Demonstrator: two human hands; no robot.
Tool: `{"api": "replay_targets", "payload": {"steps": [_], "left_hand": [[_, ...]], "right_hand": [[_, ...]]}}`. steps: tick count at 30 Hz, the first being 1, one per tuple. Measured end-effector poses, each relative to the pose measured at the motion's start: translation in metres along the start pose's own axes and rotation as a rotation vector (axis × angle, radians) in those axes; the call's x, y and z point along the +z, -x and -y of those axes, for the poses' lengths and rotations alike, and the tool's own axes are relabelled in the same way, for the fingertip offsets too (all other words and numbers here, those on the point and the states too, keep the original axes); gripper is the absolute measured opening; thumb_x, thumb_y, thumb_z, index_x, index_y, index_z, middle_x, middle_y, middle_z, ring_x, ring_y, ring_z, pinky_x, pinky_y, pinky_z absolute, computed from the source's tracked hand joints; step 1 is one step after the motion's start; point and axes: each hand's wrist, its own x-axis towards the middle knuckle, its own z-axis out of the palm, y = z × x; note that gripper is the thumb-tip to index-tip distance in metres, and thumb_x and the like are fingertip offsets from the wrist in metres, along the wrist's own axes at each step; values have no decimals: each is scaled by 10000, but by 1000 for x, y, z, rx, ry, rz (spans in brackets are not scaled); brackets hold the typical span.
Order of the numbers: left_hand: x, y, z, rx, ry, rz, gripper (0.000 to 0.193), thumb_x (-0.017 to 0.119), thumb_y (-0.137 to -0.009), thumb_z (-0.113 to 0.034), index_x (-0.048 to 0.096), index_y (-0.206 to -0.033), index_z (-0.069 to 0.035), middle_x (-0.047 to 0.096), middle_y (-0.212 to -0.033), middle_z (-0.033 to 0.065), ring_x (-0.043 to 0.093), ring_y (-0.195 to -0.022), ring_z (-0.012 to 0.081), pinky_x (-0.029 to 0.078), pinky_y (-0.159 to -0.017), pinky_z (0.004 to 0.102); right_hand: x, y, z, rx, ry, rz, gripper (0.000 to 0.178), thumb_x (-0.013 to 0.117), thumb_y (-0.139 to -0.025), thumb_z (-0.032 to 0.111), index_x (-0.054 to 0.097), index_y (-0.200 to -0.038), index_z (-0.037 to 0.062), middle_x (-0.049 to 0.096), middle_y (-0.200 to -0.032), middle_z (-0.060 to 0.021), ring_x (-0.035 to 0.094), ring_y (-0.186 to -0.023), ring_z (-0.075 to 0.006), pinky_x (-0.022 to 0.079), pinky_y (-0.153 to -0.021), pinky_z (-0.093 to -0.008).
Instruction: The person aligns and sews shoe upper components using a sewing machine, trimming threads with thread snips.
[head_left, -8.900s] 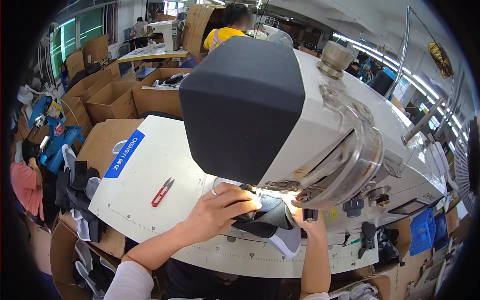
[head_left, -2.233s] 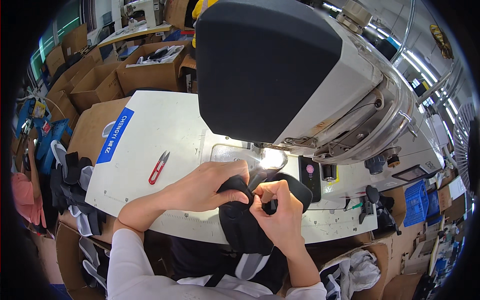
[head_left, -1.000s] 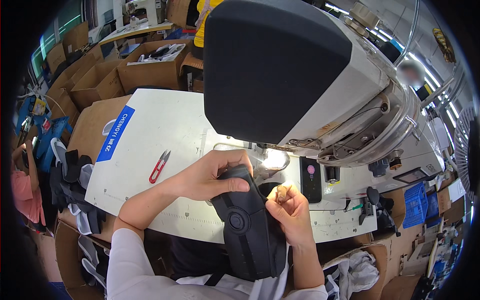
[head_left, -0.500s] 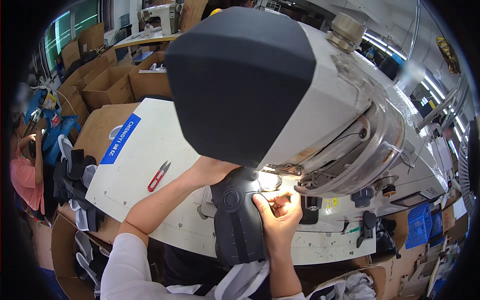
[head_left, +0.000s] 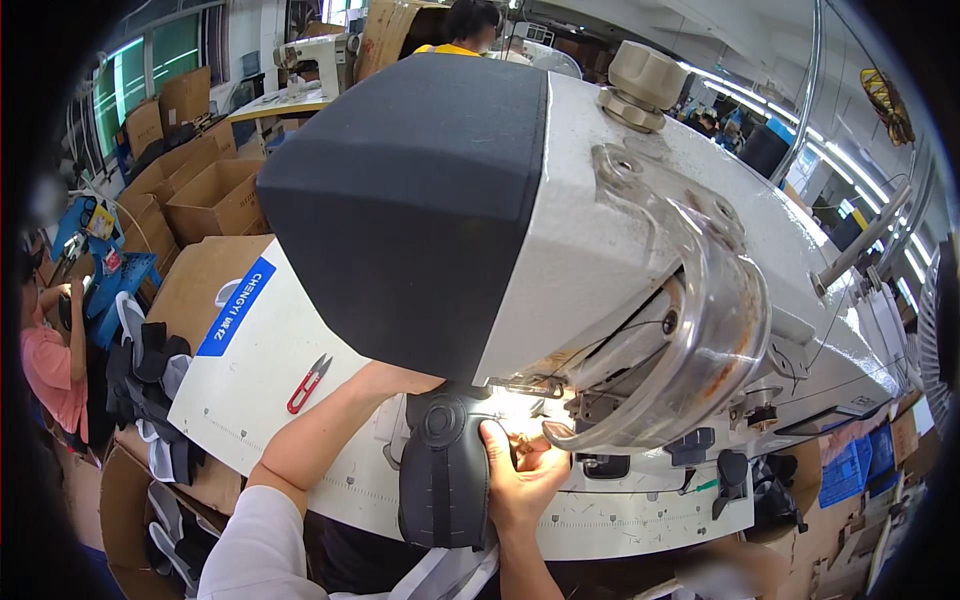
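A black padded piece (head_left: pixel 444 490), which looks like a knee pad with a round moulded boss and a ribbed centre band, lies under the head of a white sewing machine (head_left: pixel 600 250). My right hand (head_left: pixel 525 480) grips its right edge near the lit needle area, thumb on the pad and fingers curled. My left hand (head_left: pixel 405 380) reaches to the pad's far end. Its fingers are hidden behind the machine's dark front cover (head_left: pixel 400 200). White-grey straps (head_left: pixel 440 575) hang from the pad's near end toward my lap.
Red-handled thread snips (head_left: pixel 309 384) lie on the white table (head_left: pixel 240 400), left of my left forearm. Cardboard boxes (head_left: pixel 215 195) and a heap of black and grey pieces (head_left: pixel 150 370) stand at left. A co-worker in a pink shirt (head_left: pixel 55 365) sits at far left.
My view has shifted, so the machine head sits lower and further left in the picture. The pad and both hands keep nearly the same places under the machine.
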Motion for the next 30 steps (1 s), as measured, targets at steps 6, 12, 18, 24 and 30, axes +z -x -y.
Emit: {"api": "replay_targets", "payload": {"steps": [6, 12, 18, 24, 30], "left_hand": [[-7, -1, -6, 39, 149, -27, 135, 583, -789, 13, 652, -906, 11, 653, -849, 114, 600, -743, 221, 492, -644, 352], [-16, -5, -13, -499, 145, 176, 602, 696, -849, -79, 436, -1390, -38, 496, -1363, 92, 490, -1206, 179, 396, -1037, 329], [-19, -1, -3, -112, 23, 207, 562, 799, -748, -97, 566, -1256, -34, 601, -1191, 68, 565, -1076, 174, 463, -928, 322], [-13, 7, 10, -34, 323, 57, 655, 835, -717, -118, 535, -1292, -26, 610, -1207, 76, 575, -1100, 174, 477, -924, 326], [-15, 4, 9, -119, 486, 49, 554, 733, -838, -109, 505, -1335, -22, 594, -1257, 92, 573, -1128, 177, 485, -936, 337]], "right_hand": [[6, 3, 8, -31, -1, -3, 315, 726, -802, -69, 504, -1020, -24, 644, -875, -91, 613, -746, -99, 485, -677, -214], [22, 9, 23, -93, -63, -79, 329, 729, -801, -65, 470, -988, 16, 627, -843, -71, 600, -742, -89, 479, -691, -208], [19, 13, 27, -80, 5, -64, 340, 733, -805, -54, 427, -896, 61, 599, -808, -46, 555, -706, -64, 443, -647, -188], [19, 10, 31, -43, 18, -70, 348, 750, -801, -39, 429, -892, 61, 592, -810, -49, 530, -686, -52, 429, -631, -188], [21, 4, 23, -58, 11, -76, 342, 768, -778, -48, 458, -890, 46, 570, -767, -30, 542, -676, -53, 440, -628, -179]]}}
